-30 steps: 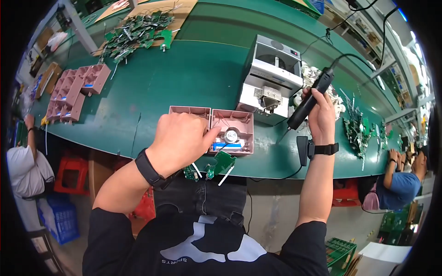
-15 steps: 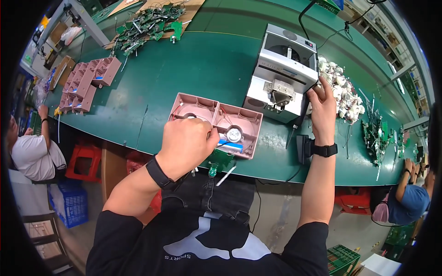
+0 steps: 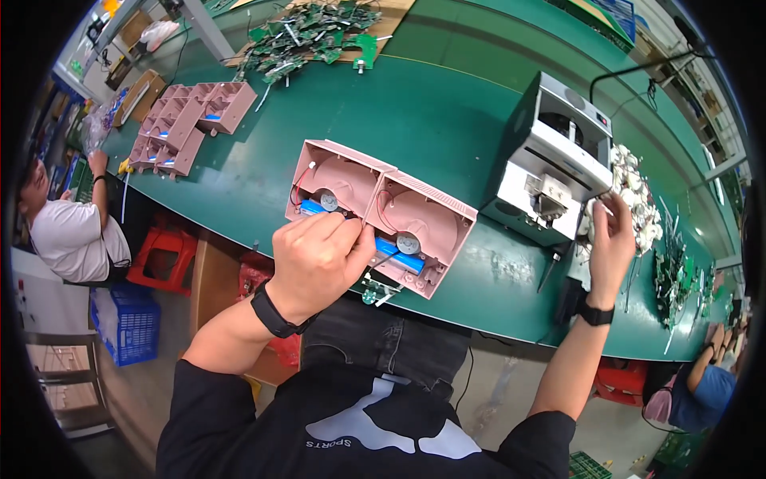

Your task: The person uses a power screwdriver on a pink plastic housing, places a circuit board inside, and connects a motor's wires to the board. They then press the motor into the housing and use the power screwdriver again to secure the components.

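A pink plastic housing with two open compartments lies on the bench in front of me. Each compartment holds a blue cylindrical cell; the right blue cell has a round silver part beside it. My left hand is closed over the housing's near middle edge, its fingertips pinched; what they grip is hidden. A green circuit board shows at the near edge, below the housing. Beside the silver-and-black machine, my right hand is curled at a pile of small white parts, fingertips around something whitish and unclear.
More pink housings stand at the left. Green circuit boards are heaped at the back, with another heap of boards on the right. A thin dark tool hangs by the machine. Other people sit at both sides.
My right hand has moved from the machine's side to the white parts. My left hand has shifted toward the housing's middle, uncovering the left blue cell. The view has turned slightly.
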The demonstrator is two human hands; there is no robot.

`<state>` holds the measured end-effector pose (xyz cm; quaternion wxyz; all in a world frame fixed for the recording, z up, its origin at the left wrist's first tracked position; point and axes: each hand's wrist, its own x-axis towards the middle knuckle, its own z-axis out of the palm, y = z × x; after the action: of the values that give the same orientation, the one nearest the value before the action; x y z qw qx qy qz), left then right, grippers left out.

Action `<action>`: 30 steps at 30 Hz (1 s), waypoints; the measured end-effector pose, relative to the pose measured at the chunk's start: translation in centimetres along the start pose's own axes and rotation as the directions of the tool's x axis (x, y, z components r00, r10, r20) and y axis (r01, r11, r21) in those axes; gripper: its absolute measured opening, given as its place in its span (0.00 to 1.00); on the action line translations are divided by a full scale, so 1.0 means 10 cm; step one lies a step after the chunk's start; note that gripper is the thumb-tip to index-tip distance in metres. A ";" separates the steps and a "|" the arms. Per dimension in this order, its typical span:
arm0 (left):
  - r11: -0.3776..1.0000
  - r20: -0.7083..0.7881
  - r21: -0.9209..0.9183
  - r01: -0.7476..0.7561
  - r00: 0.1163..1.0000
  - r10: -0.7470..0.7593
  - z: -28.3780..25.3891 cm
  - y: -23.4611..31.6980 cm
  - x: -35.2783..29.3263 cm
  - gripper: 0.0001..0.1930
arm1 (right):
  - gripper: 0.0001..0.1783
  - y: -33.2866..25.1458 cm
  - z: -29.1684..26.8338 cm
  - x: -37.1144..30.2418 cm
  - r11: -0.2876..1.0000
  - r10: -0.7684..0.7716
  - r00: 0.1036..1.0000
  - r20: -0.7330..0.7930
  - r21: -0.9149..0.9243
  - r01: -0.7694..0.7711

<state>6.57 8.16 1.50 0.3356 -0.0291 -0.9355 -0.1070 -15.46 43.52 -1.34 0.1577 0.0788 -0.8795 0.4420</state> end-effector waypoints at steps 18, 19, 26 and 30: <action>0.984 -0.147 0.169 -0.052 0.986 0.078 0.45 -0.72 0.90 0.10 | 0.16 0.29 -0.41 -1.29 0.927 -0.049 0.995 -0.086 -0.374 0.013; 0.988 -0.139 0.152 -0.037 0.989 0.058 0.51 -0.74 0.97 0.09 | 0.16 0.28 -0.39 -1.27 0.929 -0.061 0.993 -0.104 -0.370 0.018; 0.993 0.023 0.093 0.071 0.997 -0.073 0.97 -0.77 1.78 0.11 | 0.16 0.29 -0.41 -1.26 0.929 -0.034 0.997 -0.075 -0.371 0.004; 0.987 0.103 0.133 0.095 0.989 -0.109 1.40 -0.84 2.42 0.13 | 0.15 0.25 -0.41 -1.26 0.922 -0.009 0.997 -0.075 -0.387 -0.021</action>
<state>-21.96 2.66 4.80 0.2789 0.0347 -0.9577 -0.0625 -3.51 48.33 -5.28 0.2017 0.0266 -0.9432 0.2625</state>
